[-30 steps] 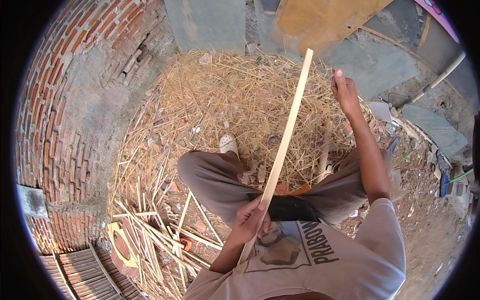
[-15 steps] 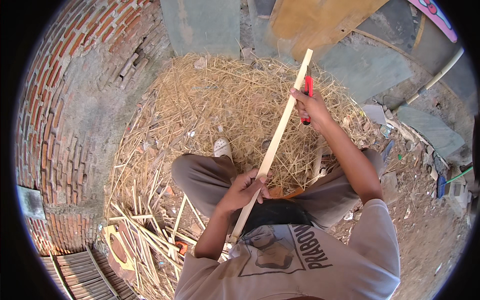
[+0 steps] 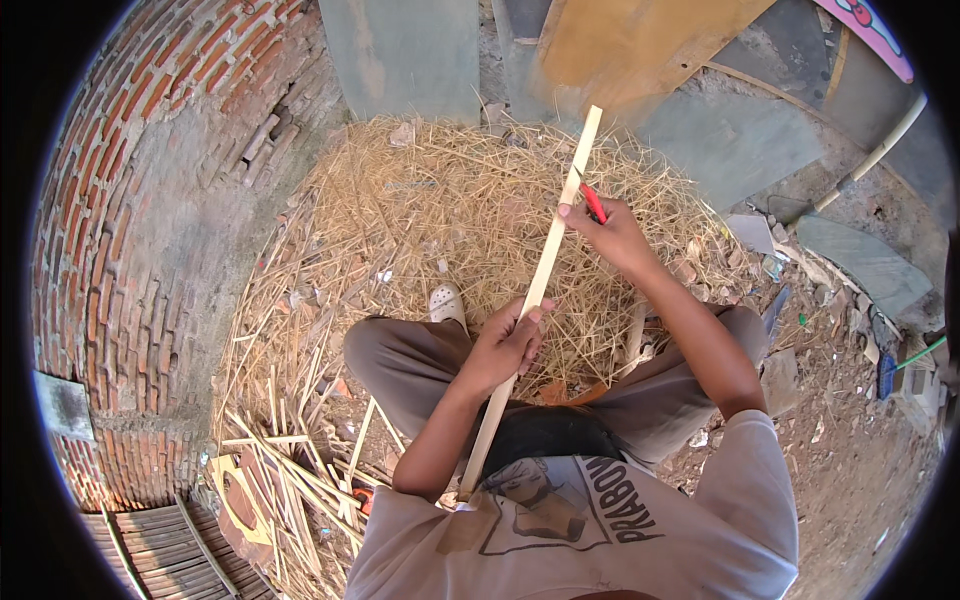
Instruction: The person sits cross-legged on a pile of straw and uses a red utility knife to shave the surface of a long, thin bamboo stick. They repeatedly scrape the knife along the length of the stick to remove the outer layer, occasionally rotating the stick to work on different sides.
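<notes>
A long, pale strip of split bamboo or wood slants from my lap up toward the boards, its lower end against my shirt. Around its lower half, my left hand is closed. Higher up, my right hand grips a red utility knife, with the thumb against the strip. The knife's dark blade lies by the strip's edge, near its upper end; I cannot tell whether it cuts in. Part of the knife's handle is hidden inside my right hand.
Dry shavings cover the ground before my crossed legs. Cut sticks lie in a heap at the lower left. A brick wall stands at left; grey boards and a brown board lie at the far side.
My left hand has slid up along the strip. My right hand has moved slightly left and down, and the knife has turned so its blade meets the strip's edge.
</notes>
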Action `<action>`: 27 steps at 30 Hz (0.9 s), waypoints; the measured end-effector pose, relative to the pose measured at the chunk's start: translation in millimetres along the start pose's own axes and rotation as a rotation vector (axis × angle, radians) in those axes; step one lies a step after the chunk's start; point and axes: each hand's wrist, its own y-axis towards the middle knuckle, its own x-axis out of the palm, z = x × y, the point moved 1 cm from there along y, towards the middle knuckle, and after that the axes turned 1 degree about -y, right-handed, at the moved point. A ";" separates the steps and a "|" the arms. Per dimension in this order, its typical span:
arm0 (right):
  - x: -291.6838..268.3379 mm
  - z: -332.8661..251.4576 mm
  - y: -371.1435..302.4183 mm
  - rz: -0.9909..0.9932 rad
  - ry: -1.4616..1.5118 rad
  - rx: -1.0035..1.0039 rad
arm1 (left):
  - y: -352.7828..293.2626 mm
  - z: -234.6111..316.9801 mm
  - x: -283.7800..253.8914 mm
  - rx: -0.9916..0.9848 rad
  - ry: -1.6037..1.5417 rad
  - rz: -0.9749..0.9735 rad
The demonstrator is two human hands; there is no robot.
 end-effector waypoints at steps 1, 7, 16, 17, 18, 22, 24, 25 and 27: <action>0.7 0.5 -2.4 -0.016 -0.083 -0.070 | -1.5 3.0 -1.0 -0.006 0.002 0.020; 19.3 -26.6 -49.9 -0.152 -0.813 -0.354 | -7.2 5.7 -10.9 0.012 -0.076 0.076; 14.0 -23.4 -40.7 0.032 -0.977 -0.467 | -38.1 10.4 7.6 0.244 0.279 0.138; 14.4 -23.5 -38.4 0.055 -0.974 -0.472 | -40.2 13.5 6.3 0.215 0.261 0.134; 17.2 -24.5 -41.9 0.044 -0.975 -0.496 | -42.1 15.3 5.5 0.186 0.243 0.130; 22.6 -24.2 -49.6 0.030 -1.003 -0.599 | -55.2 16.8 8.0 0.168 0.374 0.181; 20.9 -18.2 -45.9 0.084 -0.978 -0.665 | -60.1 20.1 11.2 0.155 0.394 0.175; 20.7 -17.3 -43.7 0.085 -0.969 -0.682 | -61.4 20.4 12.2 0.149 0.405 0.172; 19.6 -22.6 -40.6 0.081 -0.961 -0.719 | -61.7 14.3 13.6 0.166 0.374 0.174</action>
